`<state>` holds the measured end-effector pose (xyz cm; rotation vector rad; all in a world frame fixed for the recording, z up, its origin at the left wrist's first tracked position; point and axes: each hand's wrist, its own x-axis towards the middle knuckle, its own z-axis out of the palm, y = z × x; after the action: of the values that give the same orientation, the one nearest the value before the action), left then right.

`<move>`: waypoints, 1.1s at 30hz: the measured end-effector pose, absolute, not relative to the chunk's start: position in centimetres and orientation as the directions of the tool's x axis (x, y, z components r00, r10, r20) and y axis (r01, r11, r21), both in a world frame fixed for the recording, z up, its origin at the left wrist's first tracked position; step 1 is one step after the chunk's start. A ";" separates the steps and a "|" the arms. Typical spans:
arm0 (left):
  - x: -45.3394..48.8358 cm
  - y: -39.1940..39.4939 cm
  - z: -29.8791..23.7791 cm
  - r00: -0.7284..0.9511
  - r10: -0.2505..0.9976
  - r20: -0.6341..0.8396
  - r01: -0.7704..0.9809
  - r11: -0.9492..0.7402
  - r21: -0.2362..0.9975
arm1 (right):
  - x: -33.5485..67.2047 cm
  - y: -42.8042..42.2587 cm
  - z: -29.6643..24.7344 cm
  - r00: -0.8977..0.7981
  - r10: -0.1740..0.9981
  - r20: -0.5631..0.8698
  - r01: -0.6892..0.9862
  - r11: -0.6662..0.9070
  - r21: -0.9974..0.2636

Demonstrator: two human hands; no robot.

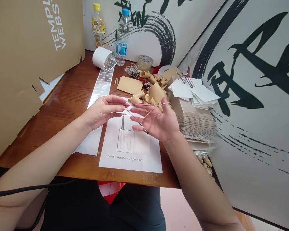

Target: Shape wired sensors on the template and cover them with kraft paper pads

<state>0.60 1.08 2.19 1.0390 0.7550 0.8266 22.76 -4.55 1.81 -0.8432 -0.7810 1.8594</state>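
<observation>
My left hand [103,112] pinches a thin wire [137,121] between thumb and fingertips, above a printed sheet [132,157] marked DRS-206DC-E001-01. The wire has a dark section and runs toward my right hand [156,120]. That hand's palm faces me with the fingers spread, and a thin strand lies across the fingertips. Curled kraft paper pieces [149,94] lie just beyond both hands. A strip of shiny labels [101,86] runs from a white roll [103,57] toward my left hand.
A wooden table [38,134] holds a stack of kraft sheets [192,122], white cards [197,91], a wire bundle [135,71], a tape roll [145,63], and two plastic bottles [122,37]. A cardboard panel [26,64] stands at the left, and a calligraphy-painted wall [250,128] at the right.
</observation>
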 end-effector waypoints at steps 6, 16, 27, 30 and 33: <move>0.8 0.7 2.3 0.521 0.853 -0.016 -0.188 0.133 0.973 | 22.3 -4.7 1.6 -0.681 0.646 -0.345 -0.283 -0.666 -0.690; 0.7 0.2 2.4 0.579 0.783 0.226 0.167 -0.386 0.907 | 22.3 -5.2 2.0 -0.512 0.791 -0.335 -0.318 -0.537 -0.782; 0.8 0.1 2.6 0.520 0.726 0.450 0.288 -0.645 0.708 | 21.7 -5.3 2.3 -0.425 0.810 -0.404 -0.269 -0.540 -0.797; 0.8 0.0 2.6 0.535 0.694 0.482 0.283 -0.685 0.671 | 21.8 -5.3 2.1 -0.426 0.808 -0.406 -0.280 -0.545 -0.791; 0.7 -0.1 2.4 0.568 0.631 0.529 0.274 -0.751 0.601 | 21.7 -5.2 1.8 -0.406 0.816 -0.412 -0.311 -0.547 -0.777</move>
<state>0.74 -0.12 2.41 2.3455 0.7268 1.0489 21.74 -5.22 1.78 -1.0503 -0.7964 2.0077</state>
